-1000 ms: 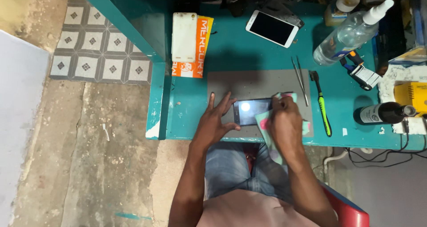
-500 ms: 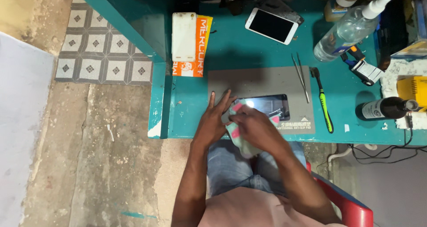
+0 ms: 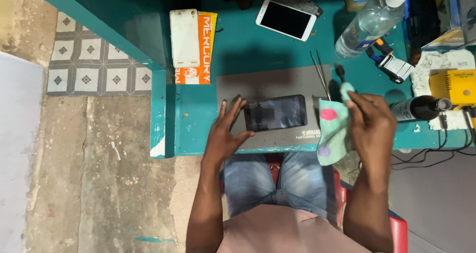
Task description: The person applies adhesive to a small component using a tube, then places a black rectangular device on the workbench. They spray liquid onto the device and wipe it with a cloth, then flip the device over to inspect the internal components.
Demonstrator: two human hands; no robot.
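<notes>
- Head view, counted: two phones lie face up, one dark phone [image 3: 275, 112] on the grey work mat [image 3: 258, 84] and one white-framed phone [image 3: 286, 19] well beyond the mat's far edge.
- One white phone back cover [image 3: 184, 37] rests on one orange packet [image 3: 204, 49], off the mat's far left corner.
- One pair of tweezers [image 3: 320, 74] lies along the mat's right edge; one clear spray bottle [image 3: 367, 25] lies beyond them; one dark bottle [image 3: 419, 107] lies on its side well right of the mat.
- The left hand [image 3: 225, 134] lies flat at the mat's left part, fingers spread and loosely open, fingertips touching the dark phone's left end without gripping it.
- The right hand [image 3: 372, 124] is past the mat's right edge, fingers curled closed around one pale green spotted cloth [image 3: 332, 131], which hangs over the table's near edge.
- The dark phone sits at the mat's near middle, close to the teal table [image 3: 238, 44] front edge.
- Bare mat lies beyond the dark phone; bare teal top lies left of the mat, up to the table's left edge.
</notes>
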